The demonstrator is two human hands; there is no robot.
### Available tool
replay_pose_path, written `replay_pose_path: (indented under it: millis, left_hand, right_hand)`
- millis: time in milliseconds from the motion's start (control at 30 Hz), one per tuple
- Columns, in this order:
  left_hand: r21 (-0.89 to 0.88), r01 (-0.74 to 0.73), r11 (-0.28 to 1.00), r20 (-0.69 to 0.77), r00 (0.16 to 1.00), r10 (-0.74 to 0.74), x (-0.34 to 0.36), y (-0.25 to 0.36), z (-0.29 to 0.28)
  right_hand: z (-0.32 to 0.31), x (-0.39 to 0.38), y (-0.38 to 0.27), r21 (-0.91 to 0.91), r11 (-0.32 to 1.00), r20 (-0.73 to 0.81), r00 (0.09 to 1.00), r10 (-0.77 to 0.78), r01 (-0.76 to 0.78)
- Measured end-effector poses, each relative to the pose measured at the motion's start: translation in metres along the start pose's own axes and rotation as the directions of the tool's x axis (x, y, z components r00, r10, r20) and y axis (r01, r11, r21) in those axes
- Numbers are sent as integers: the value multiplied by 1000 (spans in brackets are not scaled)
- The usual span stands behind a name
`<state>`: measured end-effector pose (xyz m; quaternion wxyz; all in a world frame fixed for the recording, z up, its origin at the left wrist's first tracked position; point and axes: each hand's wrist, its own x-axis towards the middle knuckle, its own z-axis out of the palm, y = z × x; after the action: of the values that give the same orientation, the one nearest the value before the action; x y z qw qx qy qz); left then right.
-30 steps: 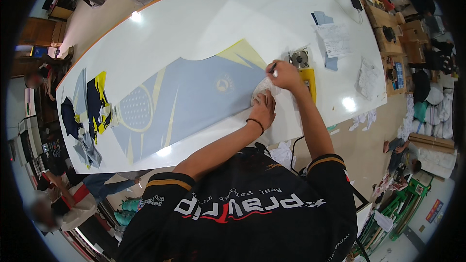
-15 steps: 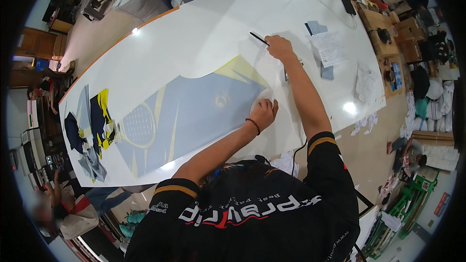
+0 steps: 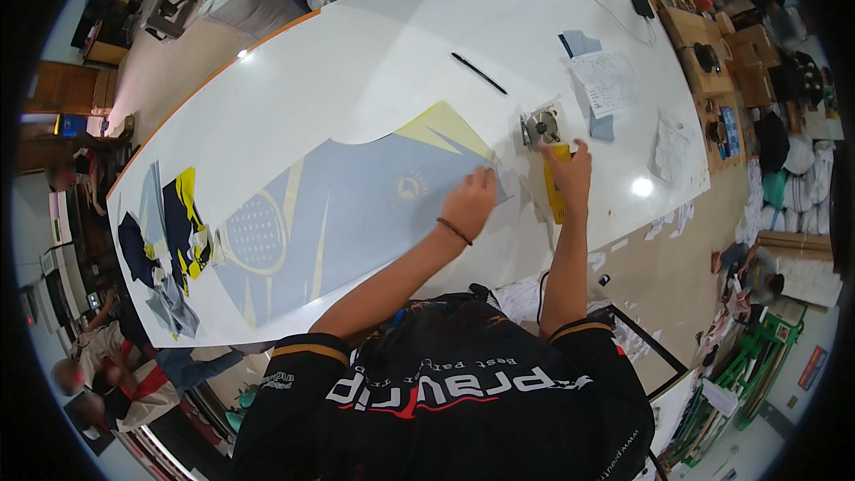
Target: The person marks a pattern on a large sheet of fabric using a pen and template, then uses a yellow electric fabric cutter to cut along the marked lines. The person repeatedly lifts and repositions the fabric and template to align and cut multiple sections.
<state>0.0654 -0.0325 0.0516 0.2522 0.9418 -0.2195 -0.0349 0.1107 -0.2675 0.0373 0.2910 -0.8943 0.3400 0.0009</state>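
Note:
A pale blue and yellow printed fabric panel lies flat on the white table. My left hand is closed at the panel's upper right part, fingers bent together; what they grip, if anything, is hidden. My right hand is closed around a yellow cutting tool with a round metal head. A black pen lies above the panel, apart from both hands.
Fabric scraps lie at left. Papers, a black device and a white cable are at right. Co-workers are below left and at far right. Wooden boxes line the table's right side.
My right hand has let go of the pen and moved down onto the yellow tool. My left hand has shifted slightly left on the panel's upper right part.

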Motion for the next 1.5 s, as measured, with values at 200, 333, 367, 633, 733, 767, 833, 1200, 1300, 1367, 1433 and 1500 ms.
replay_pose_path:
  millis: [200, 333, 367, 633, 733, 767, 833, 1200, 1300, 1367, 1433, 1500]
  left_hand:
    - [-368, 231, 901, -219, 920, -325, 8, -110, -57]
    - [-367, 349, 863, -375, 793, -480, 8, -214, -90]
    - [-406, 418, 813, -322, 767, -555, 6, -228, -96]
    - [-307, 383, 871, -415, 770, -485, -102, -269, -121]
    - [-333, 433, 837, -417, 729, -543, -152, -273, -116]
    - [-335, 444, 831, -417, 721, -553, -166, -273, -116]
    - [-343, 469, 814, -421, 698, -579, -194, -276, -120]
    - [-367, 488, 792, -442, 658, -610, -286, -323, -155]
    - [-381, 502, 776, -422, 652, -629, -300, -324, -157]
    - [-404, 486, 775, -424, 652, -629, -310, -331, -151]
    - [-423, 483, 766, -418, 646, -639, -314, -331, -150]
    - [-440, 495, 750, -401, 639, -657, -316, -329, -148]
  right_hand:
    - [-13, -9, 30, 72, 986, 240, 957, -161, 148]
    - [-23, -4, 28, 47, 997, 325, 943, -77, 65]
    - [-20, -1, 39, 91, 996, 347, 937, -45, 14]
    - [-68, -138, 82, 691, 601, 599, 784, -164, -402]
    - [-49, -215, 110, 788, 335, 584, 799, -144, -516]
    - [-47, -236, 108, 771, 351, 597, 795, -109, -531]
    - [-46, -272, 96, 733, 385, 622, 782, -44, -561]
    - [-1, -345, 44, -62, 977, 244, 952, -184, 205]
    - [2, -333, 38, -69, 978, 264, 949, -172, 197]
    - [2, -325, 33, -123, 970, 275, 946, -170, 210]
    - [3, -317, 29, -145, 965, 289, 942, -169, 218]
    - [3, -311, 26, -138, 967, 302, 939, -166, 216]
